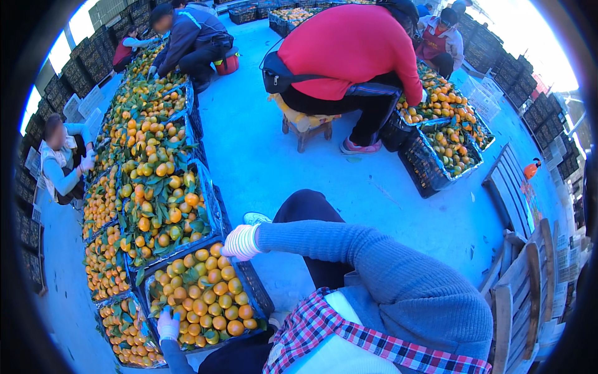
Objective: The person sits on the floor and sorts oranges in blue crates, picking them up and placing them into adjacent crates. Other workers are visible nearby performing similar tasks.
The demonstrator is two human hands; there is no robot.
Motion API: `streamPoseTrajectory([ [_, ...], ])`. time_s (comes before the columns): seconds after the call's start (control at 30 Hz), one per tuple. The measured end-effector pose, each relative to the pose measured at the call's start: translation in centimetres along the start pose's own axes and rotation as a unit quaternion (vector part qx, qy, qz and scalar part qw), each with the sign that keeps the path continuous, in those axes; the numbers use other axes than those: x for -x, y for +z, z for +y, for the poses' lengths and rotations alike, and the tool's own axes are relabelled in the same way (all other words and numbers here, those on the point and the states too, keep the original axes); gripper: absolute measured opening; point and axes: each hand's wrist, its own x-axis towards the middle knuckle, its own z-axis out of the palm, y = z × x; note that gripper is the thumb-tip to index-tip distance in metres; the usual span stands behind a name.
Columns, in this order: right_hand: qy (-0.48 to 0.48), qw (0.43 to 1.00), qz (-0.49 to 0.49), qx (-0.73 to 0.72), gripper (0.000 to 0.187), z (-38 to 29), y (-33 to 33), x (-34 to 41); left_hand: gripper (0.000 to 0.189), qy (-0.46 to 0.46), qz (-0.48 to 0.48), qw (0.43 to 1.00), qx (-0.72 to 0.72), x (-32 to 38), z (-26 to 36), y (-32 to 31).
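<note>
A black plastic crate point(258, 286) lined with clear film stands in front of me, full of orange and yellow-green citrus fruit point(201, 306) with a few leaves. My left hand point(168, 326), in a pale glove with blue fingertips, is at the crate's near left side. Its fingers are spread beside the fruit, and no fruit shows in its grasp. At the far right corner of the same crate is my right hand point(240, 243), in a white and pink glove with a striped cuff. Its fingertips meet the outer fruit and rim; whether they grip anything is hidden.
Beyond stands a fuller crate of leafy citrus point(163, 205), in a long row of crates. A person in red point(345, 51) sits on a padded wooden stool point(303, 128). Other people crouch along the crates. Wooden pallets point(528, 290) lean at the right.
</note>
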Motion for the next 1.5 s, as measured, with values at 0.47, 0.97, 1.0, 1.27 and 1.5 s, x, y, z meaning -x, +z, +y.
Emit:
streamPoseTrajectory([
  [0.47,-0.064,0.996,0.023,-0.061,0.031,3.3,2.2,-2.0,0.046,0.069,0.029,0.988,0.134,2.8,-2.9,3.3],
  [0.97,-0.130,0.990,0.023,0.048,0.036,-3.0,2.9,-7.3,0.039,-0.168,0.182,0.918,0.311,14.4,-4.5,7.4],
  [1.0,-0.146,0.989,0.013,0.020,0.035,-3.7,3.3,-8.1,0.038,-0.175,0.188,0.920,0.296,14.7,-4.3,8.1],
  [1.27,-0.273,0.949,0.158,0.010,0.027,-14.1,4.6,-17.6,0.044,-0.205,0.128,0.951,0.196,13.9,-1.7,6.8],
  [1.5,-0.288,0.943,0.128,0.107,0.030,-19.9,7.1,-24.9,0.049,-0.173,0.035,0.980,0.092,10.5,-1.9,5.6],
])
